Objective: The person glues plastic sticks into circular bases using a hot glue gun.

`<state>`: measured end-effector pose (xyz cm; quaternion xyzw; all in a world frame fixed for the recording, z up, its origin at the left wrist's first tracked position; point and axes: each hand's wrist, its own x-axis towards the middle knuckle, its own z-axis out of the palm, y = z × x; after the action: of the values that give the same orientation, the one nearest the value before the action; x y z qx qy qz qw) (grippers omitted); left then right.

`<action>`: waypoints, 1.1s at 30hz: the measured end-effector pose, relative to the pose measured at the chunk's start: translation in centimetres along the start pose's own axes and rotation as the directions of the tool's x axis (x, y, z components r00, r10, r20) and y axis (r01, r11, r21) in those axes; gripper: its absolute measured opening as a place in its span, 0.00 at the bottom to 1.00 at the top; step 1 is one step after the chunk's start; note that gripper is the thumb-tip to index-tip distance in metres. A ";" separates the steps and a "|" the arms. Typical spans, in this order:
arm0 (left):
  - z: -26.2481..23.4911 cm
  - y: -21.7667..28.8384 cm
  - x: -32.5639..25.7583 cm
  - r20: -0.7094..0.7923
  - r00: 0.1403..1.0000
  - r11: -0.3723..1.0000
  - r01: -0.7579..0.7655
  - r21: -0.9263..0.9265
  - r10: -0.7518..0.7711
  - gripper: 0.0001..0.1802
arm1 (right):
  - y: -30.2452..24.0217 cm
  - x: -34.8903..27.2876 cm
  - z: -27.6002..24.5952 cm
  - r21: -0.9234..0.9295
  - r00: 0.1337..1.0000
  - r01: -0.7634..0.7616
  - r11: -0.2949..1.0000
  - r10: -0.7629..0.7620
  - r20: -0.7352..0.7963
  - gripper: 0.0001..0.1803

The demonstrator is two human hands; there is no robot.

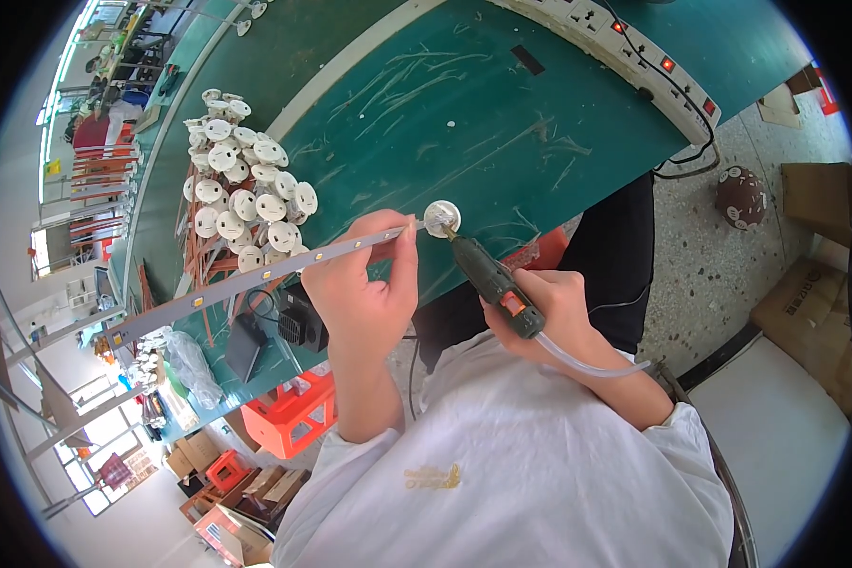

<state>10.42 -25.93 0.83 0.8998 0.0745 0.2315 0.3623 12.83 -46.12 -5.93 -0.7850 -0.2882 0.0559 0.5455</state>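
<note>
My left hand point(364, 289) pinches a long, thin LED light bar point(246, 281) near one end, between thumb and fingers. The bar runs off to the left, its small yellow LEDs facing up. Just beyond the fingertips, at that end of the bar, is a round white disc point(437, 214). A dark green hot glue gun point(490, 276) is wrapped in my right hand point(557, 308), its nozzle at the disc's right edge; whether it touches cannot be told. From the gun's rear sticks out a translucent glue stick point(587, 365).
Many similar white discs on bars point(246, 204) are heaped at left on the green table point(417, 114). A white power strip point(672, 90) with lit switches lines the far right edge. Near the left forearm are a black device point(300, 317) and an orange-red stool point(289, 418). Cardboard boxes point(819, 204) stand right.
</note>
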 end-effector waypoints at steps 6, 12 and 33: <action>-0.1 0.0 0.0 0.009 1.000 1.000 0.002 0.006 -0.002 0.04 | 0.2 -0.1 0.2 0.001 1.000 -0.007 1.000 0.007 0.008 0.09; 0.0 0.0 0.0 0.000 1.000 1.000 0.005 0.009 -0.005 0.04 | 0.1 -0.1 0.1 0.032 1.000 0.005 0.999 -0.004 -0.009 0.08; 0.0 0.1 0.1 -0.009 1.000 1.000 0.018 -0.006 -0.018 0.04 | 0.4 -0.5 0.5 0.000 1.000 -0.001 1.000 0.001 0.013 0.07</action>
<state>10.47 -25.99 0.92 0.8971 0.0834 0.2324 0.3664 12.40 -46.08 -6.61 -0.7848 -0.2915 0.0612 0.5436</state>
